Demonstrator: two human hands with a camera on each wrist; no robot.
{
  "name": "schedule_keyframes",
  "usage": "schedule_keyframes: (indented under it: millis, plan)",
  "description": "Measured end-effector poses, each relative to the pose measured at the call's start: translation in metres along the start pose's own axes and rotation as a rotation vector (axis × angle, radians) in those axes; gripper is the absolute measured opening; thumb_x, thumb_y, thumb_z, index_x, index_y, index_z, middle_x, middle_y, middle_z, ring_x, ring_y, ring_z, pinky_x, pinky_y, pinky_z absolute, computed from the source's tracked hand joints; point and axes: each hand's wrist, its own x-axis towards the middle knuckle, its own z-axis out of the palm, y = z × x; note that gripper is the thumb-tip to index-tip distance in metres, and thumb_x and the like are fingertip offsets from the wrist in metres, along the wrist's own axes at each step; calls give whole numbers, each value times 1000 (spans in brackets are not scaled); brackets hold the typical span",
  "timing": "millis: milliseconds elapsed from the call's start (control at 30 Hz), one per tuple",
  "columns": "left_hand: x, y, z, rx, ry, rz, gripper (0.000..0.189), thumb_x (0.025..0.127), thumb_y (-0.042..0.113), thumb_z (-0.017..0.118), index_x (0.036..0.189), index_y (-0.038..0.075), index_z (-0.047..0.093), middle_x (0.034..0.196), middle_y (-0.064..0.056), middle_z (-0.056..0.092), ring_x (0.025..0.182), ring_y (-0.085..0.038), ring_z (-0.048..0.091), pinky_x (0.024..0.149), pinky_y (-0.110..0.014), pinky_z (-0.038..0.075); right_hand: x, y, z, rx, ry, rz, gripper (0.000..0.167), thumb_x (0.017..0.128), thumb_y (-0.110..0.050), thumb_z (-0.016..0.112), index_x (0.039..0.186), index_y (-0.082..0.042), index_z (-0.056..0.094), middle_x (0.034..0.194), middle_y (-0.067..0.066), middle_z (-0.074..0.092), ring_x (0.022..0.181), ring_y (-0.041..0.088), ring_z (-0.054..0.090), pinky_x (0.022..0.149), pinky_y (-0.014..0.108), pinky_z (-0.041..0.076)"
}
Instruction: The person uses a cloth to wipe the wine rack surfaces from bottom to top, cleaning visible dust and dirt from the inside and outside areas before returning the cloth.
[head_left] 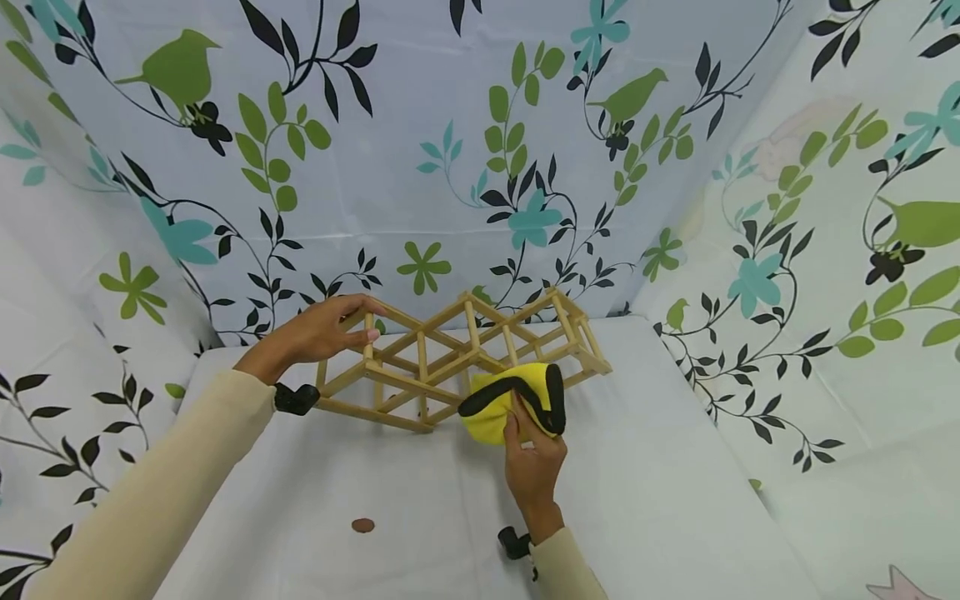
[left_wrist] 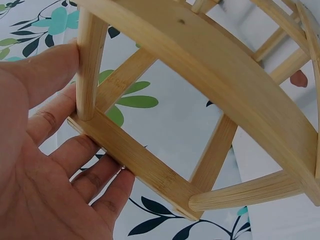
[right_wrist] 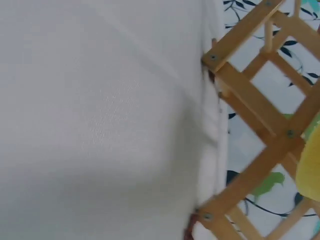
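A folding wooden lattice rack (head_left: 422, 367) of slats and round dowels stands spread in a zigzag on the white table. At its left end my left hand (head_left: 324, 329) grips the corner. In the left wrist view the left hand (left_wrist: 65, 160) has its thumb against an upright dowel (left_wrist: 91, 65) and its fingers along a slat (left_wrist: 145, 157). My right hand (head_left: 534, 462) pinches a folded yellow cloth (head_left: 487, 421) with black edging, held against the rack's front near the middle. Only part of the yellow cloth (right_wrist: 310, 167) shows in the right wrist view; the right hand is outside it.
The white table (head_left: 637, 500) carries a small brown oval spot (head_left: 363, 526) in front of the rack. Behind and beside the table hang white sheets (head_left: 420, 167) printed with leaves, birds and flowers. The rack's far end reaches close to the table's back edge.
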Motion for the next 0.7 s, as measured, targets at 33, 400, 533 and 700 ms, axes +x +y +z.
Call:
schedule_keyframes:
  millis: [33, 400, 533, 700]
  plan:
    - [0, -1, 0, -4, -1, 1, 43, 108, 30, 65, 149, 15, 58, 169, -25, 35, 153, -51, 37, 118, -75, 34, 0, 2, 3, 14, -32, 74, 37, 93, 8, 74, 128, -3, 76, 128, 11, 78, 123, 17, 72, 105, 20, 54]
    - [2, -1, 3, -7, 2, 7, 44, 108, 30, 65, 149, 14, 58, 168, -25, 36, 152, -51, 38, 118, -74, 35, -2, 6, 3, -22, -17, 162, 36, 93, 5, 74, 128, -4, 76, 125, 15, 78, 101, 12, 75, 92, 11, 55]
    - [2, 1, 3, -6, -1, -4, 46, 108, 31, 65, 150, 13, 58, 168, -25, 35, 152, -51, 38, 118, -74, 35, -12, 1, 3, -60, -166, 297, 36, 88, 3, 74, 120, -14, 82, 113, 4, 82, 73, 0, 64, 66, 10, 50]
    - [1, 2, 2, -3, 7, -9, 44, 108, 30, 65, 149, 14, 58, 169, -25, 35, 152, -51, 39, 118, -73, 36, -33, -11, 15, -27, -313, 267, 41, 85, 4, 73, 116, -19, 84, 111, 1, 82, 82, 6, 69, 68, 23, 59]
